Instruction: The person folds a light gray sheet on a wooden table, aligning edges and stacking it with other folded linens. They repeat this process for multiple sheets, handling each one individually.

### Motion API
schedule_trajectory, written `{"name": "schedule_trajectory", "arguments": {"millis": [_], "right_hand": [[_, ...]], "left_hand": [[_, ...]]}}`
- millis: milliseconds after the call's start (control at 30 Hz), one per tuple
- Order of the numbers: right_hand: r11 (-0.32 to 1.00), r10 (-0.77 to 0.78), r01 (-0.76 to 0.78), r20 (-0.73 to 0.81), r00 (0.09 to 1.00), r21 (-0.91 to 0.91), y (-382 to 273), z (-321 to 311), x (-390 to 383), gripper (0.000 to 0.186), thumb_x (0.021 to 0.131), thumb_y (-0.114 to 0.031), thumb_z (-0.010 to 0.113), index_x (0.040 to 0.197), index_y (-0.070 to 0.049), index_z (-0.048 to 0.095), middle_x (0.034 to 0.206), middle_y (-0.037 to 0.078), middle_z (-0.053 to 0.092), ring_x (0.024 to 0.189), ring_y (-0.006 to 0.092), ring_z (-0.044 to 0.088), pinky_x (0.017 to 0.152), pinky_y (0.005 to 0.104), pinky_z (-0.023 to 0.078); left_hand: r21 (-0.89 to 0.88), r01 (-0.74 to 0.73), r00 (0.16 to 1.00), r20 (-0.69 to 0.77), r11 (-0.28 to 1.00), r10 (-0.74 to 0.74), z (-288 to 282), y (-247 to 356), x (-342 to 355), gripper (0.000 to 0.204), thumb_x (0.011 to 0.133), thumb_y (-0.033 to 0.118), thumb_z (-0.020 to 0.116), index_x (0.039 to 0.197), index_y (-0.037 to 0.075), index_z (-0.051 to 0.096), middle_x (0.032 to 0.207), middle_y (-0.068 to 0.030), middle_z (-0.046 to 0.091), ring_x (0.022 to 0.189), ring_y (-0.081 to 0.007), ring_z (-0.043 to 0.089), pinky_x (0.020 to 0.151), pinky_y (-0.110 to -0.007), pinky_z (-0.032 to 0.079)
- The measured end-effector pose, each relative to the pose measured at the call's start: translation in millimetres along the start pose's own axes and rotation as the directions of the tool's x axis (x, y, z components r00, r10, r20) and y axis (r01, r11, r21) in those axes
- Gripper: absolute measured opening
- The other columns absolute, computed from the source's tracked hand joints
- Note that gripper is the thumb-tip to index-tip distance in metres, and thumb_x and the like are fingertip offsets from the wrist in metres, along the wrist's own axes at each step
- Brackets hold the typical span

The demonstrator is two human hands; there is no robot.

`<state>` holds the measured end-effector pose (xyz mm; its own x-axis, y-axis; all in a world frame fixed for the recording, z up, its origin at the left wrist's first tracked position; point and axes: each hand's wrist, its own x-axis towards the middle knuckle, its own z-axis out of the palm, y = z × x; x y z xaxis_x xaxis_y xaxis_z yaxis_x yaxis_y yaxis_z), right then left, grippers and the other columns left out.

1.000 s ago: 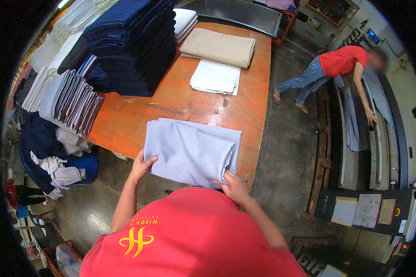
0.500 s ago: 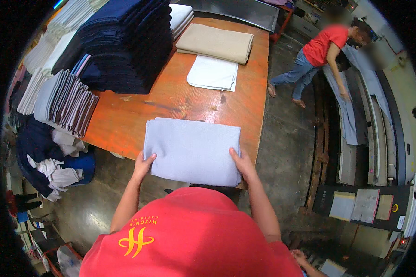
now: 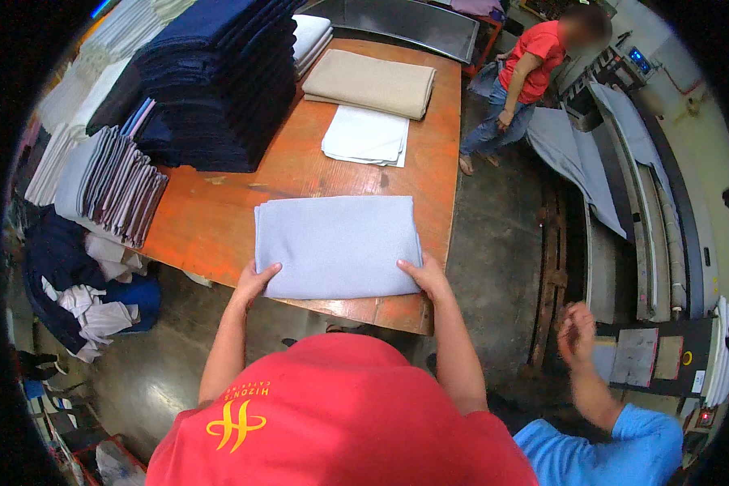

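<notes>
A folded light grey-blue cloth point(image 3: 338, 245) lies at the near edge of the wooden table point(image 3: 243, 194). My left hand point(image 3: 257, 281) grips its near left corner, thumb on top and fingers underneath. At the near right corner my right hand point(image 3: 424, 275) holds it the same way. The fingers under the cloth are hidden. Beyond it on the table are a small folded white cloth point(image 3: 364, 135) and a larger folded beige cloth point(image 3: 370, 81).
A tall stack of navy cloths point(image 3: 219, 89) and a row of folded grey and purplish cloths point(image 3: 109, 182) stand at left. A person in red point(image 3: 533, 69) stands beside a long machine point(image 3: 652, 235); a person in blue point(image 3: 603, 441) reaches in at lower right.
Both hands and the folded cloth have moved slightly forward over the table. The person in red has straightened and moved back. A blue-sleeved arm has come in at lower right.
</notes>
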<state>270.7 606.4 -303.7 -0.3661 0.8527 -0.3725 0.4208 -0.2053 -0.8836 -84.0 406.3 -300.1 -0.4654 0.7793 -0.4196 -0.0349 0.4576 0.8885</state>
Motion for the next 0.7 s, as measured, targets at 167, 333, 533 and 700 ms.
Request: {"name": "schedule_trajectory", "arguments": {"millis": [167,333,533,700], "right_hand": [[0.912,-0.408,0.409,-0.038,0.912,0.032,-13,7,-28,0.039,0.086,-0.019,0.065,0.115,0.004,0.055,0.107,0.01,0.063,0.095,0.0173,0.059,0.085,0.0323,0.045],[0.987,-0.147,0.159,-0.317,0.937,0.013,24,25,-39,0.04,0.091,-0.03,0.058,0.112,0.004,0.056,0.104,0.012,0.064,0.095,0.021,0.059,0.086,0.034,0.044],[0.979,-0.166,0.101,-0.414,0.895,-0.175,52,31,-35,0.051,0.091,-0.044,0.05,0.098,0.007,0.056,0.091,0.031,0.059,0.087,0.0431,0.057,0.077,0.047,0.043],[0.955,-0.144,0.006,-0.448,0.882,-0.295,31,34,-57,0.055,0.092,-0.047,0.048,0.1,0.006,0.057,0.092,0.028,0.06,0.088,0.0388,0.058,0.081,0.0436,0.043]], "left_hand": [[-0.075,-0.196,0.98,0.004,0.978,0.197,4,18,11,0.044,0.082,0.018,0.07,0.116,-0.003,0.052,0.106,-0.01,0.063,0.094,-0.0157,0.059,0.085,-0.032,0.047],[0.076,-0.296,0.936,-0.175,0.952,0.305,13,14,9,0.044,0.083,0.025,0.069,0.113,-0.004,0.055,0.102,-0.0142,0.064,0.092,-0.0199,0.061,0.083,-0.034,0.048],[0.299,-0.141,0.927,-0.294,0.944,0.232,19,-8,3,0.05,0.084,0.035,0.065,0.11,-0.005,0.056,0.102,-0.0218,0.065,0.095,-0.0289,0.062,0.084,-0.037,0.047],[0.38,-0.045,0.923,-0.338,0.924,0.184,25,-6,3,0.049,0.084,0.039,0.062,0.11,-0.002,0.057,0.098,-0.0249,0.064,0.094,-0.0359,0.062,0.082,-0.041,0.047]]}}
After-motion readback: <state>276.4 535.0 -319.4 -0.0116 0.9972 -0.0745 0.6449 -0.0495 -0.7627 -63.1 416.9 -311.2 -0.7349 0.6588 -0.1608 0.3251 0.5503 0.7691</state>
